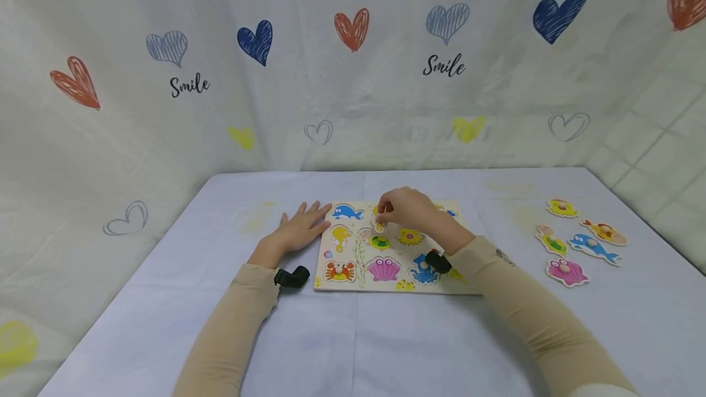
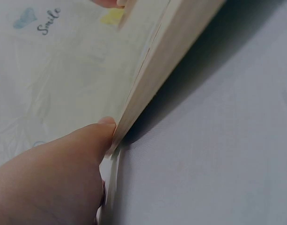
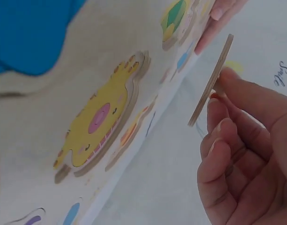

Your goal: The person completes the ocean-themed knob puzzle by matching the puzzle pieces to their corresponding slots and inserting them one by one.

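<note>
A wooden sea-animal puzzle board [image 1: 353, 256] lies flat in the middle of the table. My left hand [image 1: 306, 218] rests flat beside its left edge, fingers straight; in the left wrist view the thumb [image 2: 89, 143] presses against the board's edge [image 2: 166, 61]. My right hand [image 1: 385, 215] hovers over the board's upper middle and pinches a small yellowish puzzle piece [image 1: 379, 226] by its knob. The right wrist view shows that thin piece [image 3: 211, 82] edge-on, tilted and lifted off the board, near a yellow pufferfish piece [image 3: 101, 122] seated in the board.
Several loose pieces lie on the table at the right: a yellow shell [image 1: 561, 207], a mermaid [image 1: 551, 241], a blue dolphin [image 1: 593, 247], a pink shell [image 1: 567, 272] and an orange fish [image 1: 605, 233]. A heart-printed cloth backdrop [image 1: 353, 78] encloses the table.
</note>
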`<state>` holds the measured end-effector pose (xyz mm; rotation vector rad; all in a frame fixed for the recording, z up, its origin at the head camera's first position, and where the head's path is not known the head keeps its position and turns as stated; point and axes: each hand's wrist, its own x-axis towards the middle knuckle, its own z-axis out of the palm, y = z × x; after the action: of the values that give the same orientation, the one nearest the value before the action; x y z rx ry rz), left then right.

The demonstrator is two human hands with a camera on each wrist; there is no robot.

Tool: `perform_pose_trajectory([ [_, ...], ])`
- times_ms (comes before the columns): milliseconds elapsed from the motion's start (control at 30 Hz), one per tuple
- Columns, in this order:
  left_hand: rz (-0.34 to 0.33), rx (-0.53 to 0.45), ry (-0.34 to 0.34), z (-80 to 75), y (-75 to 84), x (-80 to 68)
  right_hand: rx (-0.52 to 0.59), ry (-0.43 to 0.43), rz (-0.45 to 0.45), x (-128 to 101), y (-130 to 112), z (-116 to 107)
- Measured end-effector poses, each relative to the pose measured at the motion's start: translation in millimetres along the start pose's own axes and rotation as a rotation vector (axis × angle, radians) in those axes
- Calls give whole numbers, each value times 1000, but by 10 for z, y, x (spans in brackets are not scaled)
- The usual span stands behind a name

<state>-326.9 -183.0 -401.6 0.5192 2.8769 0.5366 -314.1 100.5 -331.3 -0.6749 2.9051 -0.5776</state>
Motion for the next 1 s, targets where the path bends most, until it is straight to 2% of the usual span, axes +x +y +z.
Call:
perform_pose_trajectory([
  [533, -4, 4, -9, -12, 4, -1, -15, -66, -70, 157, -372, 66],
  [1000, -3, -8, -10, -13, 12, -11, -37, -152, -55, 329, -584, 206],
])
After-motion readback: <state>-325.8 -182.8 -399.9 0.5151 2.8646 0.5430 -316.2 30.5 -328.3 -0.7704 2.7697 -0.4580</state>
